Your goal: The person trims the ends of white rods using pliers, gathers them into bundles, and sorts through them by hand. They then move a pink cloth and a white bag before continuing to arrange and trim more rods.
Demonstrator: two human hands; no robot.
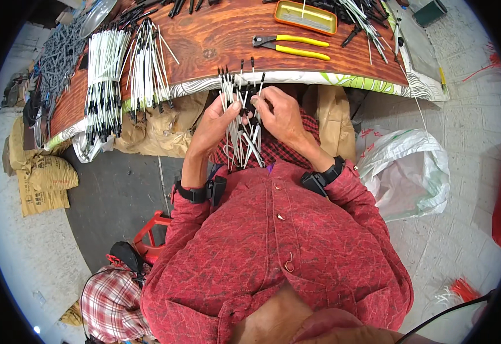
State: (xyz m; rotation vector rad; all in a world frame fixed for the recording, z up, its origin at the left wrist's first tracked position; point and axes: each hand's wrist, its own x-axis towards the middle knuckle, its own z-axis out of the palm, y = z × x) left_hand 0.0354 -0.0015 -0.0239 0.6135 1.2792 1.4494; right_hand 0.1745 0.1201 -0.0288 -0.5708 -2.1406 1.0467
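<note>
A loose bunch of thin white rods with black tips point(243, 143) is held upright in front of my chest, at the table's near edge. My left hand point(215, 121) is closed around the bunch, with its thumb across the rods. On the other side, my right hand point(282, 114) is closed, its thumb and forefinger pinching a black-tipped white rod point(260, 87) at the bunch's right side. The lower ends of the rods fan out over a dark red checked cloth point(308, 125) on my lap. My fingers hide the middle of the bunch.
On the brown wooden table point(216, 34) lie yellow-handled cutting pliers point(293, 46), an orange-rimmed tray point(305, 18) and a tied bundle of white rods point(106, 80). Another rod pile point(147, 69) and grey pieces point(61, 63) lie left. A white sack point(405, 172) stands right.
</note>
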